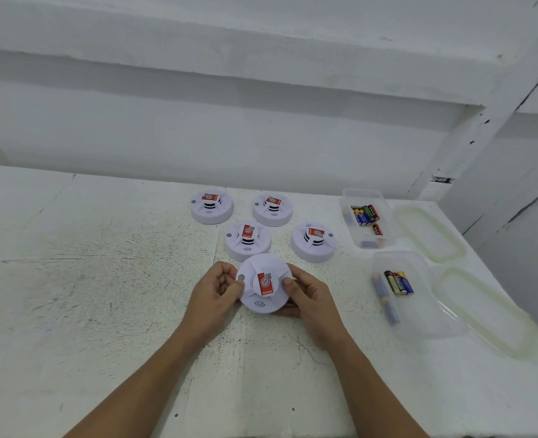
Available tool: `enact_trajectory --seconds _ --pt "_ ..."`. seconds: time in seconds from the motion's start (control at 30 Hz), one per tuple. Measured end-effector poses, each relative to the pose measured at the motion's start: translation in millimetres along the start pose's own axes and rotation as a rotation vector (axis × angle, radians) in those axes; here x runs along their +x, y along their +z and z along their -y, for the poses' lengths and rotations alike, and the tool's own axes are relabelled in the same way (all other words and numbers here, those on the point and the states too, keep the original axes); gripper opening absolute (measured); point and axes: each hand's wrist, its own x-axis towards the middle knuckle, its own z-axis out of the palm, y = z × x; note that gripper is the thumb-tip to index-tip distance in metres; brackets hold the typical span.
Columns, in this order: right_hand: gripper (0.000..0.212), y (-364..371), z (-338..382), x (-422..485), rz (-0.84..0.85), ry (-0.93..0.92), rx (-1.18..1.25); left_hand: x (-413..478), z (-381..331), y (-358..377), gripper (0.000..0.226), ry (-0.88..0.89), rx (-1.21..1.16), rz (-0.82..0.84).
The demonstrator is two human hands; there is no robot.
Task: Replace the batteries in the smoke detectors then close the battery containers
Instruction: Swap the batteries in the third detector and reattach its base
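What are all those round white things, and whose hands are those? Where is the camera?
The camera sits on a person's head and looks down, so you see their own two arms. The left hand and right hand hold one round white smoke detector between them, red sticker facing up. Four more smoke detectors sit on the white table behind it. On the right are two clear plastic boxes, a far box and a near box, both with batteries inside. Their two lids lie next to them. No robot here, just hands.
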Motion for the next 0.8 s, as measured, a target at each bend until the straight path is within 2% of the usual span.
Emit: enact_trajectory --seconds 0.2,0.33,0.53,0.8 --pt "0.031 0.3 -0.7 0.0 0.002 0.000 -0.002 2.2 6.0 -4.0 0.004 -0.023 -0.058 0.032" --pt "0.031 0.3 -0.5 0.4 0.004 -0.003 -0.007 0.9 2.0 -5.5 0.021 -0.041 -0.043 0.034" --pt "0.029 0.9 -0.3 0.0 0.006 -0.010 -0.008 0.8 2.7 -3.8 0.005 -0.027 -0.038 0.025" --pt "0.027 1.0 0.5 -0.2 0.000 -0.012 -0.002 -1.2 -0.6 -1.9 0.002 -0.045 -0.057 0.018"
